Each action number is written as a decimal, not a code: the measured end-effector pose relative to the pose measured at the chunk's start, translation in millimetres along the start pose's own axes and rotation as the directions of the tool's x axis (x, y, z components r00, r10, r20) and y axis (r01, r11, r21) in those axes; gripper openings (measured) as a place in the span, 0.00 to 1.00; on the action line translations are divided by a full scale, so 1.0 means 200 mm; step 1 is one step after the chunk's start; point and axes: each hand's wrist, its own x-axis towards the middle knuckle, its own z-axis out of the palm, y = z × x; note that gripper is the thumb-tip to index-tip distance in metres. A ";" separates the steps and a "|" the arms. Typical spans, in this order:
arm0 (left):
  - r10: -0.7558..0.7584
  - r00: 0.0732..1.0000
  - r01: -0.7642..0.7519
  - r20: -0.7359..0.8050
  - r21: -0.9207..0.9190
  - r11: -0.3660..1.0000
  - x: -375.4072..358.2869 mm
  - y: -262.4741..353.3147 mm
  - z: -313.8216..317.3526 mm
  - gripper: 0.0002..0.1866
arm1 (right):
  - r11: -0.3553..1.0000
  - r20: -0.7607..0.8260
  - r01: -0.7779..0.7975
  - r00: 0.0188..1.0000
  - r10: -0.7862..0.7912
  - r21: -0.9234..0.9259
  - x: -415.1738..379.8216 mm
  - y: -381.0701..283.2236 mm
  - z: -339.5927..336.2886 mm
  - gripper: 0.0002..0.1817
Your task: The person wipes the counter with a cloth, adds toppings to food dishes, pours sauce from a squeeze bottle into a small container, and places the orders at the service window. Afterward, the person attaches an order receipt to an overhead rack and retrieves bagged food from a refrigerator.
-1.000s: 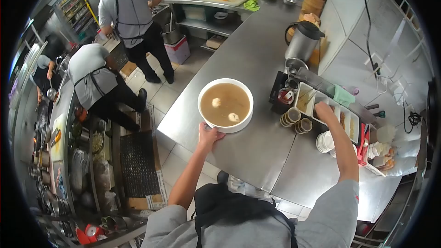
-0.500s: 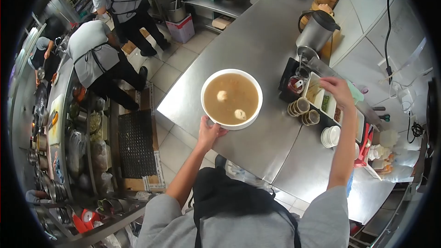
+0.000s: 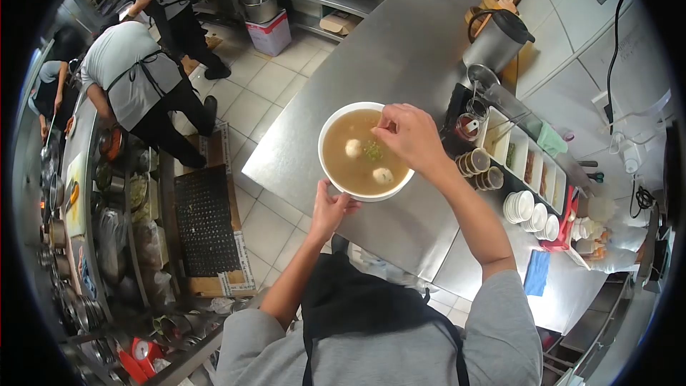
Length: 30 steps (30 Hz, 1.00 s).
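A white bowl (image 3: pixel 331 167) of brown broth stands on the steel counter, with two pale round balls (image 3: pixel 354 148) in the soup. My left hand (image 3: pixel 332 209) grips the bowl's near rim, its thumb and fingers against the side. Over the bowl's right part, my right hand (image 3: pixel 409 136) is closed in a pinch, fingertips pointing down at the broth. Chopped green bits (image 3: pixel 372 151) float just below those fingertips. Whatever is still between the fingers is hidden.
Right of the bowl stand topping trays (image 3: pixel 518 155), lidded cups (image 3: pixel 473 162), stacked small white dishes (image 3: pixel 519 206) and a steel jug (image 3: pixel 498 38). A blue cloth (image 3: pixel 537 272) lies near the front edge. A co-worker (image 3: pixel 136 64) bends over the left counter; other people work beyond.
My right hand has come left from above the topping trays to over the bowl. Green bits now lie on the broth. My left hand stays on the bowl.
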 end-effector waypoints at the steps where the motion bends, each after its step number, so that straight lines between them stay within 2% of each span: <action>1: 0.001 1.000 -0.001 0.002 0.000 1.000 0.00 0.00 0.00 0.19 | 0.998 0.040 0.046 0.998 -0.048 0.037 0.00 0.03 0.04 0.08; 3: -0.007 1.000 0.007 0.004 0.000 1.000 0.01 -0.01 0.00 0.19 | 0.985 0.107 0.131 0.984 -0.143 0.115 0.00 0.10 0.15 0.07; 6: -0.014 1.000 0.014 0.000 0.005 1.000 0.01 0.00 0.01 0.18 | 0.998 -0.009 0.067 0.998 -0.067 -0.021 -0.01 0.08 0.20 0.04; 9: 0.024 1.000 -0.024 -0.012 0.010 1.000 -0.01 -0.02 0.02 0.19 | 0.955 -0.122 0.274 0.958 -0.260 0.113 -0.03 0.18 0.32 0.03; 10: 0.053 0.999 -0.053 -0.009 0.000 0.999 0.00 -0.05 0.02 0.20 | 0.988 0.085 0.156 0.984 -0.155 -0.006 -0.04 0.12 0.25 0.04; 12: 0.071 0.997 -0.070 0.013 -0.024 0.997 0.02 -0.08 0.02 0.22 | 0.959 0.018 0.213 0.977 -0.213 -0.188 -0.05 0.13 0.28 0.08; 13: 0.123 0.992 -0.122 0.040 -0.031 0.992 -0.01 -0.05 0.04 0.22 | 0.944 0.080 0.254 0.967 -0.242 -0.209 -0.08 0.17 0.32 0.12; 14: 0.188 0.977 -0.183 0.100 -0.060 0.981 0.02 -0.13 -0.02 0.22 | 0.955 -0.030 0.251 0.966 -0.258 -0.155 -0.14 0.15 0.33 0.11; 15: 0.198 0.977 -0.194 0.083 -0.055 0.980 0.03 -0.16 -0.02 0.25 | 0.939 -0.134 0.291 0.939 -0.317 -0.186 -0.19 0.16 0.35 0.11; 16: 0.123 0.992 -0.122 0.022 -0.046 0.992 0.02 -0.11 0.01 0.24 | 0.953 -0.097 0.255 0.957 -0.273 -0.165 -0.25 0.11 0.25 0.09; 17: 0.122 0.992 -0.122 -0.013 -0.007 0.992 -0.01 -0.05 0.06 0.22 | 0.951 -0.150 0.293 0.940 -0.305 -0.099 -0.34 0.11 0.15 0.08; 19: 0.107 0.994 -0.107 -0.028 0.005 0.994 -0.02 -0.03 0.08 0.20 | 0.989 -0.217 0.150 0.965 -0.145 0.005 -0.59 0.15 -0.01 0.08; 21: 0.102 0.993 -0.101 -0.055 0.019 0.995 -0.02 -0.02 0.09 0.21 | 0.974 -0.226 -0.026 0.971 0.077 0.224 -0.92 0.31 -0.17 0.07; 22: 0.108 0.994 -0.108 -0.031 0.008 0.994 -0.03 -0.02 0.08 0.21 | 0.969 -0.207 -0.149 0.960 0.189 0.195 -1.10 0.34 -0.34 0.09; 23: 0.120 0.993 -0.120 -0.017 -0.009 0.993 -0.02 -0.03 0.08 0.22 | 0.939 -0.228 -0.336 0.911 0.342 0.068 -1.30 0.53 -0.37 0.11; 24: 0.134 0.991 -0.135 -0.014 -0.027 0.991 -0.03 -0.04 0.07 0.22 | 0.868 -0.243 -0.464 0.834 0.495 0.174 -1.52 0.64 -0.47 0.12; 25: 0.119 0.993 -0.119 -0.027 -0.028 0.992 -0.03 -0.06 0.07 0.22 | 0.854 -0.313 -0.485 0.854 0.415 -0.189 -1.79 0.84 -0.49 0.11; 26: 0.107 0.993 -0.109 -0.055 -0.029 0.994 -0.03 -0.07 0.07 0.23 | 0.729 -0.298 -0.584 0.811 0.503 -0.358 -2.08 1.07 -0.49 0.11; 27: 0.101 0.991 -0.104 -0.091 -0.033 0.994 -0.03 -0.08 0.06 0.23 | 0.500 -0.309 -0.745 0.650 0.694 -0.442 -2.25 1.15 -0.51 0.10; 28: 0.148 0.986 -0.153 -0.078 -0.061 0.986 -0.03 -0.09 0.05 0.24 | 0.454 -0.369 -0.832 0.550 0.749 -0.320 -2.40 1.21 -0.52 0.11; 29: 0.193 0.979 -0.198 -0.061 -0.085 0.977 -0.04 -0.10 0.05 0.24 | 0.449 -0.430 -0.708 0.696 0.575 -0.545 -2.65 1.36 -0.44 0.14; 30: 0.153 0.986 -0.156 -0.073 -0.038 0.987 -0.05 -0.09 0.04 0.24 | 0.566 -0.485 -0.779 0.619 0.618 -0.272 -2.68 1.35 -0.43 0.17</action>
